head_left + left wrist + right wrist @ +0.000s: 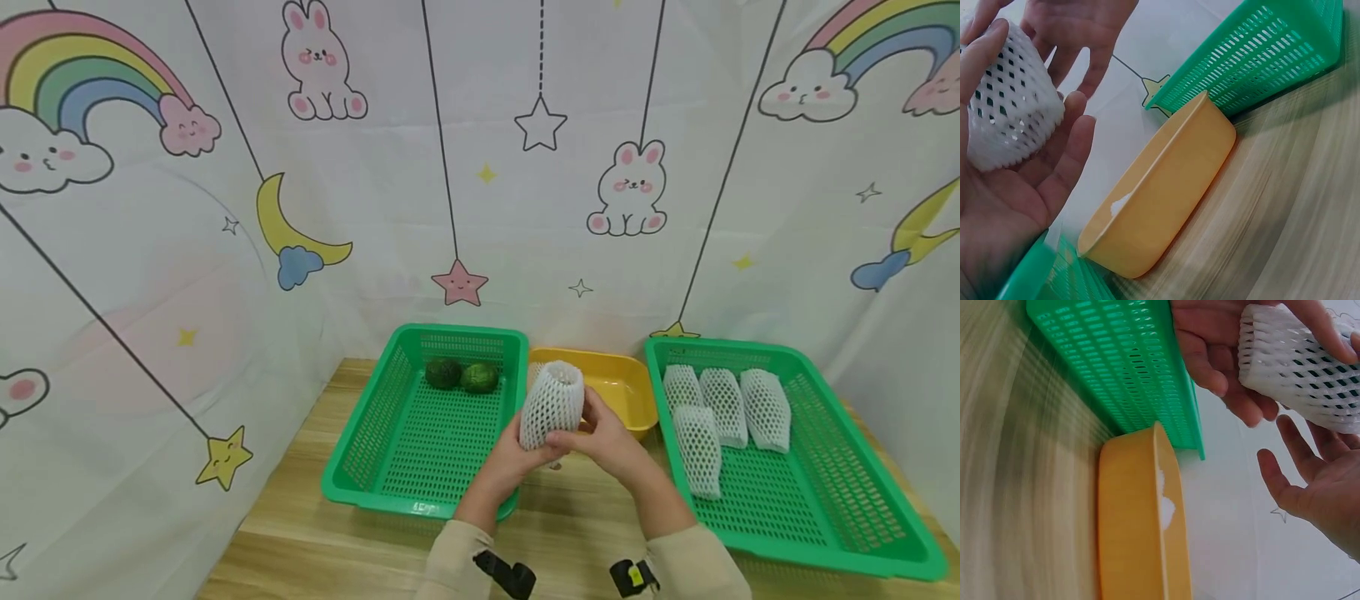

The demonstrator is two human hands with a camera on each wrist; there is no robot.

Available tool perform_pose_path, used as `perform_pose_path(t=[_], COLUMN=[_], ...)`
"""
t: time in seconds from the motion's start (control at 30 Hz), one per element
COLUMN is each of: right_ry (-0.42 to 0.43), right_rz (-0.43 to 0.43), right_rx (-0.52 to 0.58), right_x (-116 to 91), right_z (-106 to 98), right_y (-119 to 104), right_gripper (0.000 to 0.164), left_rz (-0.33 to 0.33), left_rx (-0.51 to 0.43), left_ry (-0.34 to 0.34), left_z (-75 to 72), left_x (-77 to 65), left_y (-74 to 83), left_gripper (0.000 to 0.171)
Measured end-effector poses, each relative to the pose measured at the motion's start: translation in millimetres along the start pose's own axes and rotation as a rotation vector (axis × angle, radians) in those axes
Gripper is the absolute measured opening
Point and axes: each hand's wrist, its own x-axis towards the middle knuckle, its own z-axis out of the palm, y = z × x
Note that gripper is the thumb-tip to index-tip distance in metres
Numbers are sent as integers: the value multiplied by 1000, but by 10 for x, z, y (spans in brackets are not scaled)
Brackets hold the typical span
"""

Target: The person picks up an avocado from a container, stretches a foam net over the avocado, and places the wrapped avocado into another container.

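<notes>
Both hands hold a white foam net sleeve (551, 408) above the table, between the two green baskets. Dark green shows through the mesh in both wrist views, so something dark green is inside; most of it is covered. The left hand (513, 454) cups the sleeve from the left and below, its thumb lying along the mesh. From the other side the right hand (607, 437) pinches it, thumb on the near face, some fingers spread away behind. Two dark green avocados (480, 378) lie at the back of the left green basket (352, 433).
A yellow bin (637, 392) stands behind the hands, with white foam (1167, 512) inside. To the right, a green basket (847, 467) holds several net-sleeved pieces (767, 410). A printed cloth (487, 217) hangs behind the wooden table (285, 525).
</notes>
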Motion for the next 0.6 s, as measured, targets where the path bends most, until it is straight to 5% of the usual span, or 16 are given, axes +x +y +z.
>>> perform_pose_path(t=[0.17,0.3,0.43,0.6], right_ry=[90,179,245,214], right_rz=[-63,-73,32,239], right_rx=[-17,-73,-200,-414], right_x=[27,34,-8,-52], right_z=[-216,-595,-1083,-1658], right_y=[-174,-373,-510,-407], right_gripper=[76,79,88,98], left_rz=[0,1,2,-3], left_rx=[-2,6,15,33], left_ry=[-34,-23,-1,25], left_z=[-5,-9,-19,-46], left_x=[6,-6,-16,-13], left_y=[6,11,9,-9], left_gripper=[62,51,46,42])
